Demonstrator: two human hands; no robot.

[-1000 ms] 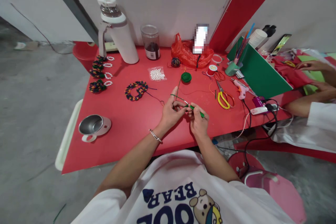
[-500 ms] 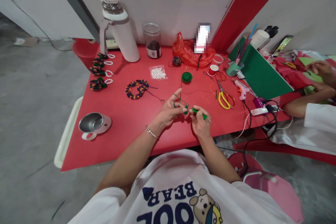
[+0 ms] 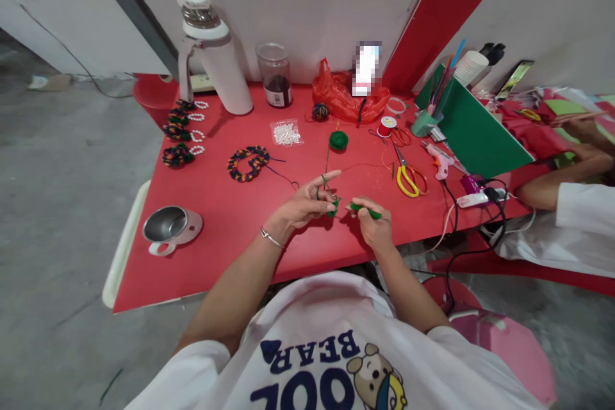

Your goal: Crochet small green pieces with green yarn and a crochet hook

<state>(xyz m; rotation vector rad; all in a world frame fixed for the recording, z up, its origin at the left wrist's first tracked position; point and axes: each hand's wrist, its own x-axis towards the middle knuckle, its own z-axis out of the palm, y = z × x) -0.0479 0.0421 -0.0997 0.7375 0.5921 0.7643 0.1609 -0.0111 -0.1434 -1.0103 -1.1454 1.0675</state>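
Your left hand [image 3: 303, 206] pinches a small crochet piece [image 3: 332, 210], apparently just begun; your right hand [image 3: 377, 227] grips the crochet hook [image 3: 372, 213]. Beyond both, the green yarn ball [image 3: 339, 140] appears largely unworked.

At six o'clock, the person's white shirt [image 3: 331, 314] carries dark blue lettering, upside down in this view: "BEAR" [image 3: 316, 348] in full, and nearer the lower edge the larger letters "OOL" [image 3: 305, 391], partly cut off by that edge. Toward eleven o'clock, a white label [image 3: 278, 98] stands on the clear jar [image 3: 273, 57]; its print is too small to read. The same goes for the label [image 3: 388, 122] on the red spool [image 3: 384, 131] at two o'clock. At one o'clock, the phone screen [image 3: 366, 67] is pixelated, leaving its content illegible.
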